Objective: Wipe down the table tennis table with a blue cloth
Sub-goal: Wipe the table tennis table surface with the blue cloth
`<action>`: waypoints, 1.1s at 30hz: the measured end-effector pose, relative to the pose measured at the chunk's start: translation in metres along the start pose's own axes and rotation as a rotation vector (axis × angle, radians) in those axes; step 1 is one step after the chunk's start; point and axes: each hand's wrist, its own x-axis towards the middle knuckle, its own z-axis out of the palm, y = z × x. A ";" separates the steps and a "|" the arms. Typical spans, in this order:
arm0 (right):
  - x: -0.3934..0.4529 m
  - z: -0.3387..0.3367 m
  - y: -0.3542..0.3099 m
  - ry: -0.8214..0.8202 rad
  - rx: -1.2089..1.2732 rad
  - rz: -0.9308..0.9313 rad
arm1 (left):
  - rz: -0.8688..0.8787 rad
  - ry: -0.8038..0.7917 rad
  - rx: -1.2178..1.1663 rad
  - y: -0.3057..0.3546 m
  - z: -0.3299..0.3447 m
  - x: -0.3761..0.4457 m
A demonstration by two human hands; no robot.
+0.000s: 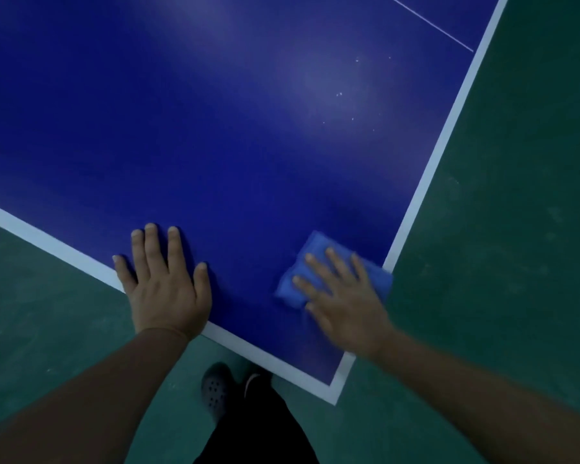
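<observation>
The table tennis table (235, 128) is dark blue with white edge lines, and its near right corner points toward me. My left hand (163, 279) lies flat on the top near the front edge, fingers spread and straight. My right hand (344, 298) presses with straight fingers on a folded blue cloth (315, 254) close to the table's right edge, near the corner. The cloth reaches the white side line. Small white specks (340, 94) dot the surface farther up on the right.
Green floor (516, 195) surrounds the table on the right and below the front edge. My foot in a dark perforated shoe (215, 390) stands on the floor just under the corner. A thin white centre line (429, 23) crosses the top far right.
</observation>
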 end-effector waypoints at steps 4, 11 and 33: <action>0.049 -0.010 0.049 0.102 0.022 0.480 | 0.007 -0.002 0.004 -0.002 0.000 0.000; -0.028 0.013 -0.093 0.023 0.051 0.278 | 0.013 -0.004 -0.024 -0.002 -0.001 -0.001; -0.004 0.002 0.001 0.032 0.015 0.333 | 0.020 -0.013 -0.019 -0.003 -0.002 -0.001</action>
